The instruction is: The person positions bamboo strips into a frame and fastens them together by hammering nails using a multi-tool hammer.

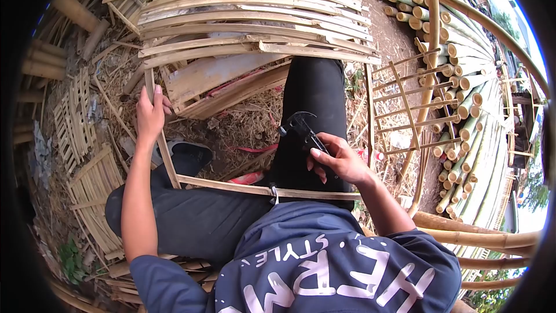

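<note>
My left hand [153, 113] is closed around the left side rail of a bamboo frame [169, 159], just below its slatted part. Several split bamboo slats [249, 18] run across the far half of this frame, and its near crossbar lies over my lap. In my right hand [336, 159] is a black claw hammer [304, 130], gripped by the handle with its head pointing away from me, above my right thigh. The lower end of the handle is hidden by my fingers.
Cut bamboo poles [463, 98] are stacked at the right, with a small bamboo lattice [408, 104] beside them. Woven bamboo panels [95, 197] lie at the left. Split bamboo boards [214, 81] rest on the straw-covered ground under the frame. Thick bamboo poles [480, 239] cross the lower right.
</note>
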`<state>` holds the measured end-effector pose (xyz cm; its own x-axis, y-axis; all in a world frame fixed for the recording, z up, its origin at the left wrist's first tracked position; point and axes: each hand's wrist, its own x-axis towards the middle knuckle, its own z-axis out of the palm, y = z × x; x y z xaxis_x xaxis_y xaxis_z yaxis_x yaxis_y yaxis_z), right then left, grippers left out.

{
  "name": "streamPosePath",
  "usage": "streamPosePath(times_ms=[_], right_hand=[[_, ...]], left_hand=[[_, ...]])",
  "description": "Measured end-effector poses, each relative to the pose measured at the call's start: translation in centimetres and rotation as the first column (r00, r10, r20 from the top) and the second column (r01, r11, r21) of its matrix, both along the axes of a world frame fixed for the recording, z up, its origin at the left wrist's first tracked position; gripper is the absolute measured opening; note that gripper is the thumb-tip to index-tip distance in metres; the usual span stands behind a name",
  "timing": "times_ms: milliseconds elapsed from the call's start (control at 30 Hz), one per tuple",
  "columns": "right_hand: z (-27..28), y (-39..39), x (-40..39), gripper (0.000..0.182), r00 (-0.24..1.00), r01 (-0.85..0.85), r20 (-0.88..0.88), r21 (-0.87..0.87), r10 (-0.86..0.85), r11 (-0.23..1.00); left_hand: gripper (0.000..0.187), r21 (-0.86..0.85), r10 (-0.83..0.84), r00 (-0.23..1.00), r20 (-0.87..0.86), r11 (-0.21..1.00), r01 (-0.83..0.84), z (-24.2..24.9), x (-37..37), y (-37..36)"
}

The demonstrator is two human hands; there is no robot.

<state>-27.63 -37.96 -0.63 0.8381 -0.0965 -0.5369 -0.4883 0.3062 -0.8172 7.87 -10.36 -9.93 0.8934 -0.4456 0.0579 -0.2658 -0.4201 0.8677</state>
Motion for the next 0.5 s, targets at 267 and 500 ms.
streamPosePath(times_ms=[267,500], right_hand=[[0.3,0.3,0.5,0.019,0.999,-0.001,-0.046,-0.029,0.0,1.0],[2.4,0.2,2.9,0.025,0.989,-0.079,-0.127,-0.047,0.073,0.996]], left_hand=[[0.031,0.002,0.008,1.0,-0.019,1.0,-0.008,-0.3,0.1,0.1],[0.03,-0.011,0.009,0.999,-0.035,1.0,-0.009,-0.3,-0.1,0.4]])
